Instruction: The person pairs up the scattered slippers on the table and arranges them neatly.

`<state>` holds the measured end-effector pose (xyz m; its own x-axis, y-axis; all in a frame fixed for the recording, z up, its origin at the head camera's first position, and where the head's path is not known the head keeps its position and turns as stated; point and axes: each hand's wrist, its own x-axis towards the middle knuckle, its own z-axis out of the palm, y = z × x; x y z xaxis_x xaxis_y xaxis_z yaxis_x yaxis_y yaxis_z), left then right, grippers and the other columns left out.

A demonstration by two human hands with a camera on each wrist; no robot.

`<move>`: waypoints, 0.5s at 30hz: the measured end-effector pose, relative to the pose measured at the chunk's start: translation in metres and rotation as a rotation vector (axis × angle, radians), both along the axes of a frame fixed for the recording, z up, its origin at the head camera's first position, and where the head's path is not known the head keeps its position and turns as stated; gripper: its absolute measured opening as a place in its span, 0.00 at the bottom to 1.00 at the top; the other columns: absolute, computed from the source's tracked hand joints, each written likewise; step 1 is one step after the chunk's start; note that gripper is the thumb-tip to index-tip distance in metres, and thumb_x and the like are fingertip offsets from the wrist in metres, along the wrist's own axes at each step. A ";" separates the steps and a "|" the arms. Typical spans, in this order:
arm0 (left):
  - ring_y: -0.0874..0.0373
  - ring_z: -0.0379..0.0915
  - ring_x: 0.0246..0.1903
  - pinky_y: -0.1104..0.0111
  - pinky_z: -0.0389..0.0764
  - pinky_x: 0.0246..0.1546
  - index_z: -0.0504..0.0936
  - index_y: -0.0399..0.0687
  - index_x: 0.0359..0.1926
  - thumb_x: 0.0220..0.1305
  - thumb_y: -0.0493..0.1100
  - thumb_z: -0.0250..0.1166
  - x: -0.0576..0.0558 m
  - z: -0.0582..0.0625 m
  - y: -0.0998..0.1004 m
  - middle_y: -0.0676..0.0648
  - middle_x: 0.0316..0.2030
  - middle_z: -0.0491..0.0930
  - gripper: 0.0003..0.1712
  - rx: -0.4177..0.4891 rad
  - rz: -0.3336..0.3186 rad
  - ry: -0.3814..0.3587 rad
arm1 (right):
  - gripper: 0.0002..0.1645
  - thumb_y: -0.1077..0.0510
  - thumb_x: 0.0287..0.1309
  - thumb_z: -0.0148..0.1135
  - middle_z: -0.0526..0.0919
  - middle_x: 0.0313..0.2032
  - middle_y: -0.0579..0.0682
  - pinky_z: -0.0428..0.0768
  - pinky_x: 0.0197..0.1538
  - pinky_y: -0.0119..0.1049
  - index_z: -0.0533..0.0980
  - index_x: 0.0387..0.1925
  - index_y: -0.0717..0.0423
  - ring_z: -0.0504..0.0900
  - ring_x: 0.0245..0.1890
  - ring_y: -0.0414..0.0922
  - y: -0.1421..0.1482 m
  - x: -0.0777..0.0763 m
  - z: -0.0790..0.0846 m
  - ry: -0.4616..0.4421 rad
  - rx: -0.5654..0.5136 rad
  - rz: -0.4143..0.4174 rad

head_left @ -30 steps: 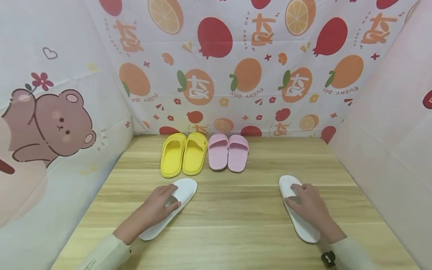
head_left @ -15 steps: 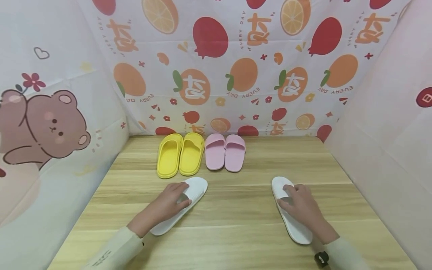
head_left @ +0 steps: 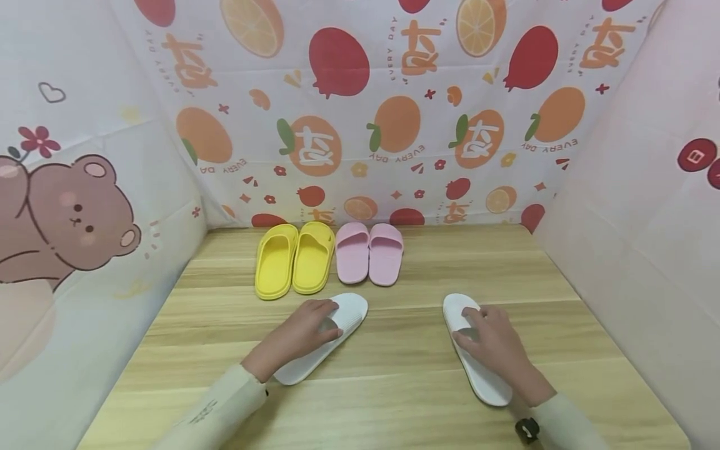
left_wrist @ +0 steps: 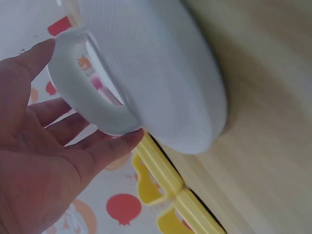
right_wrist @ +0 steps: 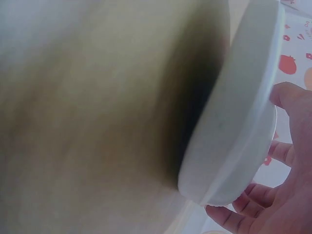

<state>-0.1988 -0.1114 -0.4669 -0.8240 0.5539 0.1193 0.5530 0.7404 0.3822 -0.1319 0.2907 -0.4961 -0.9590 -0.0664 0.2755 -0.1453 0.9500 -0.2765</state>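
In the head view my left hand [head_left: 300,334] grips a white slipper [head_left: 351,307] across its strap. The left wrist view shows thumb and fingers on opposite sides of that strap [left_wrist: 92,108], beside the ribbed footbed. This slipper slants, its far end pointing up and right. My right hand [head_left: 497,347] holds the other white slipper [head_left: 488,389] over its strap. Its far end leans left. In the right wrist view my fingers [right_wrist: 285,100] touch the slipper's edge, and the strap is out of sight. Both slippers lie low over the wooden surface with a gap between them.
A yellow pair of slippers [head_left: 274,269] stands at the back of the wooden surface [head_left: 394,400], left of the middle. Right beside it is a pink pair [head_left: 352,261]. Printed cloth walls [head_left: 388,181] close off the back and both sides.
My left hand has moved right with its white slipper, closer to the right one. The right hand and its slipper keep nearly the same place on the surface while the view shifts slightly.
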 end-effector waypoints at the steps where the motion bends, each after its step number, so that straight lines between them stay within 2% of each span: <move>1: 0.43 0.68 0.59 0.53 0.67 0.61 0.74 0.41 0.58 0.59 0.54 0.67 -0.001 0.001 0.004 0.39 0.57 0.75 0.32 -0.008 -0.001 -0.002 | 0.31 0.38 0.49 0.68 0.75 0.48 0.62 0.77 0.34 0.52 0.76 0.53 0.48 0.71 0.48 0.58 -0.001 0.000 0.000 -0.001 0.002 -0.002; 5: 0.43 0.69 0.56 0.54 0.70 0.59 0.76 0.40 0.56 0.57 0.55 0.68 -0.004 0.004 0.021 0.38 0.54 0.76 0.31 -0.016 -0.008 -0.007 | 0.33 0.37 0.50 0.67 0.74 0.49 0.62 0.78 0.34 0.51 0.75 0.54 0.48 0.71 0.49 0.58 -0.003 0.000 -0.001 -0.020 0.016 -0.013; 12: 0.49 0.72 0.47 0.59 0.75 0.47 0.77 0.43 0.51 0.55 0.57 0.69 -0.009 0.000 0.046 0.43 0.46 0.77 0.29 -0.025 -0.008 0.031 | 0.32 0.37 0.50 0.67 0.75 0.49 0.63 0.77 0.32 0.51 0.75 0.54 0.48 0.72 0.48 0.59 -0.004 -0.001 -0.001 -0.009 0.033 -0.020; 15: 0.51 0.71 0.45 0.60 0.76 0.43 0.77 0.44 0.50 0.55 0.59 0.69 -0.010 -0.002 0.057 0.44 0.44 0.76 0.30 -0.046 -0.001 0.044 | 0.32 0.37 0.50 0.67 0.76 0.47 0.63 0.76 0.31 0.48 0.76 0.53 0.49 0.72 0.46 0.58 -0.007 0.000 0.001 -0.001 0.042 -0.033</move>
<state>-0.2083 -0.0542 -0.4693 -0.8179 0.5607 0.1294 0.5694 0.7560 0.3229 -0.1319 0.2841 -0.4953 -0.9612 -0.0467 0.2719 -0.1137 0.9650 -0.2362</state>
